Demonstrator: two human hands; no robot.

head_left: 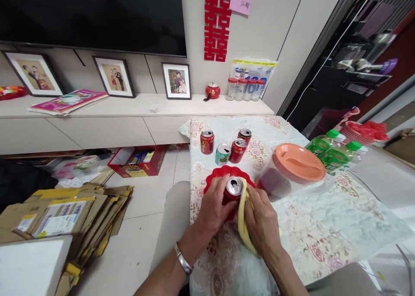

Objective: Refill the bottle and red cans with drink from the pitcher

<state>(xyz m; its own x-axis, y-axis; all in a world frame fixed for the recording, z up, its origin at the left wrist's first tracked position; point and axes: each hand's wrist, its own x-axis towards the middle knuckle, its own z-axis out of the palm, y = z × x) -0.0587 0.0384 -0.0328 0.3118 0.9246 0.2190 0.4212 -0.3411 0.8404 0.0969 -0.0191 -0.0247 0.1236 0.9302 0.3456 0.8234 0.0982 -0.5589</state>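
My left hand [212, 207] is closed around the side of an opened red drink can [232, 191], which stands upright over a red scalloped plate [216, 174]. A folded yellow cloth [241, 222] is gripped in my right hand [262, 216] and pressed against the can's right side. The can's lower part is hidden by my fingers. Beyond the plate stand a small green can [223, 155], a red can [238, 151] touching or close to it, a darker-topped can [244, 135] behind, and another red can [207, 142] to the left.
A clear tub with an orange lid [300, 162] stands right of my hands, with green-capped bottles [339, 155] beyond it. A floral cloth [311, 226] covers the table. Flattened cardboard [97, 218] and a red box [139, 168] lie on the floor to the left.
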